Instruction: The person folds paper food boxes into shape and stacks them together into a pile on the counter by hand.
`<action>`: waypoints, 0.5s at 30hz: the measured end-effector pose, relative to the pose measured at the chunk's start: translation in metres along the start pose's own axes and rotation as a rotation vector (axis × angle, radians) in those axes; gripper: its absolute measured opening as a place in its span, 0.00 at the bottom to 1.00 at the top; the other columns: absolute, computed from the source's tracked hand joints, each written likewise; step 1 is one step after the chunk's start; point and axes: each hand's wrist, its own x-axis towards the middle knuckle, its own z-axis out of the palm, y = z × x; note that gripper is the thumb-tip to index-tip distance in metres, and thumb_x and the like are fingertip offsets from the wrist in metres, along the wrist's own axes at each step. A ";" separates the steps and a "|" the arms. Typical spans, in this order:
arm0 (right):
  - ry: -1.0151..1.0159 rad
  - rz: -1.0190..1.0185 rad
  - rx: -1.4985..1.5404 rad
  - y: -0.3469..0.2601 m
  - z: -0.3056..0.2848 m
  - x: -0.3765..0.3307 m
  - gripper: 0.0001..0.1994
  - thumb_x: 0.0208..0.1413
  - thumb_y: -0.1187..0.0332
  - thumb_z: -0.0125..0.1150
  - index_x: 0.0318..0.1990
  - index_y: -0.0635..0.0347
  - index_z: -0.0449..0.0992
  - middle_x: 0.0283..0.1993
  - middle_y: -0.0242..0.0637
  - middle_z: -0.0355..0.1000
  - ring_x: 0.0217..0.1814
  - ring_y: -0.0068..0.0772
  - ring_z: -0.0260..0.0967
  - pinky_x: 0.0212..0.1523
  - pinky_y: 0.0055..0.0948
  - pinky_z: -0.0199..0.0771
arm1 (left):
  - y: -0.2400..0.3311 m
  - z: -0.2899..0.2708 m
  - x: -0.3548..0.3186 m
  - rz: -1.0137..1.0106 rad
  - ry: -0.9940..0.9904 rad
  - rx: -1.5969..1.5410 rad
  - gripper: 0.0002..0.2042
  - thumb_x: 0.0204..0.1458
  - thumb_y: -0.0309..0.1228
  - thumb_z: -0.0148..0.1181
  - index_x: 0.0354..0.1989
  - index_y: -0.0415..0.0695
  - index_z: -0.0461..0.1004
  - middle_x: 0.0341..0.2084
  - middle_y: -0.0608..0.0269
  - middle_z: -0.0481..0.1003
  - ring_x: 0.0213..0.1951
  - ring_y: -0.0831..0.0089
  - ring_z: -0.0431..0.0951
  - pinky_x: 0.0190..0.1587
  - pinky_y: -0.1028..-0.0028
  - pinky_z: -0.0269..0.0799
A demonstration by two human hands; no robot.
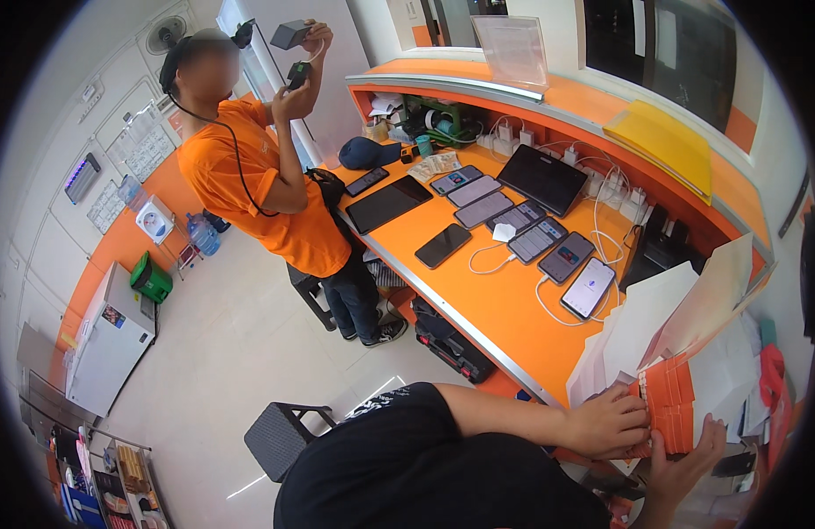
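At the lower right, a bundle of orange paper packets (670, 401) with creased, layered edges lies between my hands. My left hand (609, 421) is closed on its left side, fingers curled over the edge. My right hand (688, 463) grips the lower right corner, with the thumb against the front and the fingers around the side. Behind the bundle stand large white paper sheets or folders (632, 326), spread upright at the end of the orange counter (504, 339). What lies under the bundle is hidden.
Several phones (540, 238), some on white charging cables, cover the counter beside a tablet (388, 204) and a dark laptop (542, 179). A yellow folder (659, 150) rests on the ledge. Across the counter's left end, a person in orange (257, 194) holds small devices. A dark stool (280, 438) stands near me.
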 end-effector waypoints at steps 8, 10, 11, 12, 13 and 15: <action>0.097 0.092 0.173 -0.006 0.009 -0.005 0.33 0.43 0.68 0.69 0.54 0.58 0.54 0.61 0.50 0.48 0.68 0.58 0.41 0.62 0.57 0.46 | -0.002 0.004 -0.001 0.011 0.016 -0.003 0.21 0.35 0.42 0.65 0.37 0.44 0.70 0.37 0.61 0.67 0.45 0.62 0.65 0.45 0.59 0.60; 0.095 0.083 0.176 -0.004 0.010 -0.006 0.33 0.42 0.68 0.69 0.54 0.58 0.54 0.60 0.49 0.48 0.68 0.58 0.41 0.62 0.57 0.46 | -0.002 0.005 -0.002 0.010 0.031 0.007 0.21 0.35 0.42 0.64 0.37 0.44 0.70 0.36 0.61 0.67 0.44 0.62 0.65 0.44 0.60 0.61; 0.092 0.072 0.173 -0.004 0.010 -0.006 0.32 0.42 0.68 0.69 0.53 0.57 0.55 0.60 0.49 0.48 0.68 0.59 0.41 0.62 0.57 0.45 | -0.002 0.004 -0.001 0.015 0.026 0.012 0.21 0.35 0.42 0.64 0.37 0.44 0.70 0.36 0.61 0.67 0.44 0.62 0.65 0.44 0.60 0.61; 0.091 0.072 0.172 -0.005 0.010 -0.005 0.32 0.42 0.68 0.69 0.53 0.57 0.55 0.60 0.49 0.48 0.68 0.59 0.41 0.62 0.57 0.45 | -0.002 0.003 -0.001 0.020 0.021 0.016 0.21 0.35 0.41 0.64 0.36 0.44 0.70 0.36 0.61 0.66 0.44 0.62 0.65 0.43 0.60 0.61; 0.086 0.084 0.180 -0.006 0.009 -0.004 0.32 0.42 0.68 0.69 0.53 0.57 0.54 0.60 0.48 0.48 0.68 0.59 0.41 0.62 0.57 0.45 | -0.003 0.003 -0.001 0.020 0.022 0.014 0.21 0.35 0.41 0.64 0.36 0.44 0.70 0.36 0.61 0.66 0.44 0.62 0.65 0.43 0.60 0.61; 0.080 0.094 0.191 -0.008 0.009 -0.003 0.32 0.42 0.69 0.69 0.54 0.57 0.54 0.60 0.47 0.48 0.68 0.59 0.41 0.62 0.57 0.45 | -0.004 0.002 -0.001 0.012 0.028 -0.007 0.19 0.35 0.40 0.64 0.36 0.44 0.70 0.35 0.61 0.67 0.43 0.62 0.65 0.42 0.61 0.61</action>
